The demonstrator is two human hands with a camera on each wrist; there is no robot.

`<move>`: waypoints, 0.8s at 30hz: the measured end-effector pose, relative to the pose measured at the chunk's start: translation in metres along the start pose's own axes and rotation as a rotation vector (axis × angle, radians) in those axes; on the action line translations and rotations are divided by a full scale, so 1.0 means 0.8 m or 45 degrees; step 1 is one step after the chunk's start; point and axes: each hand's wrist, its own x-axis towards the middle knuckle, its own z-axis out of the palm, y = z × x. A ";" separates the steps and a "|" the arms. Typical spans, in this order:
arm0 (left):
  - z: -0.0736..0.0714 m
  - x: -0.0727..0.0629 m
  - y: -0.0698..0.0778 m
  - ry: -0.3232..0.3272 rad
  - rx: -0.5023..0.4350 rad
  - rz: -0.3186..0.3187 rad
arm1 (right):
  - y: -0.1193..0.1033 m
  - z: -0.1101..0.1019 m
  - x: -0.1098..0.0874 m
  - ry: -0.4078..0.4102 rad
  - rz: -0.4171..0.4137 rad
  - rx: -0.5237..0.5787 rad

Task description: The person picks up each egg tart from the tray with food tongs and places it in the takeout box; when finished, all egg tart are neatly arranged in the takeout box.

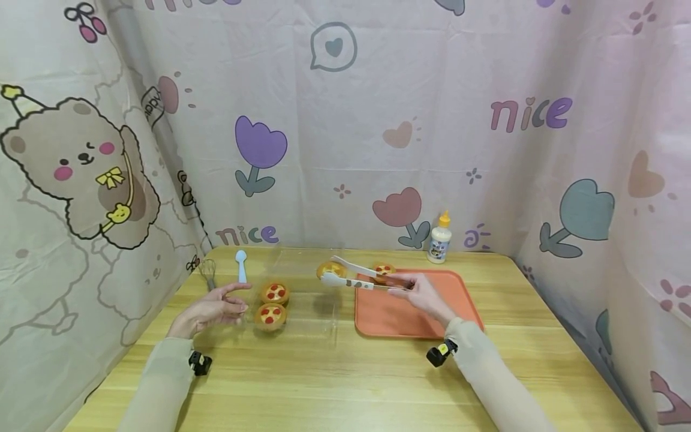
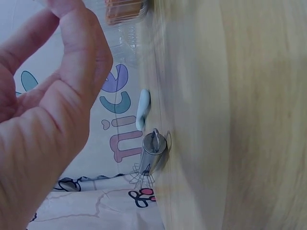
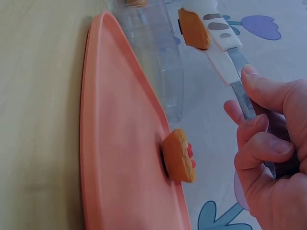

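My right hand grips a pair of tongs with white patterned ends and metal arms. Between the tong tips is a small tart, held up over the right part of a clear plastic container. Two tarts with red and yellow tops, a rear one and a front one, sit at the container's left side. My left hand hovers beside the container's left edge, fingers loosely bent; whether it touches the plastic I cannot tell. Another tart stands on the orange tray.
A whisk and a light-blue spoon lie at the back left of the wooden table. At the back right stands a white bottle with a yellow cap. A printed curtain hangs behind the table.
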 end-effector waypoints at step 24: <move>0.000 -0.001 -0.001 0.028 -0.005 -0.028 | -0.023 0.042 0.031 -0.146 -0.063 -0.046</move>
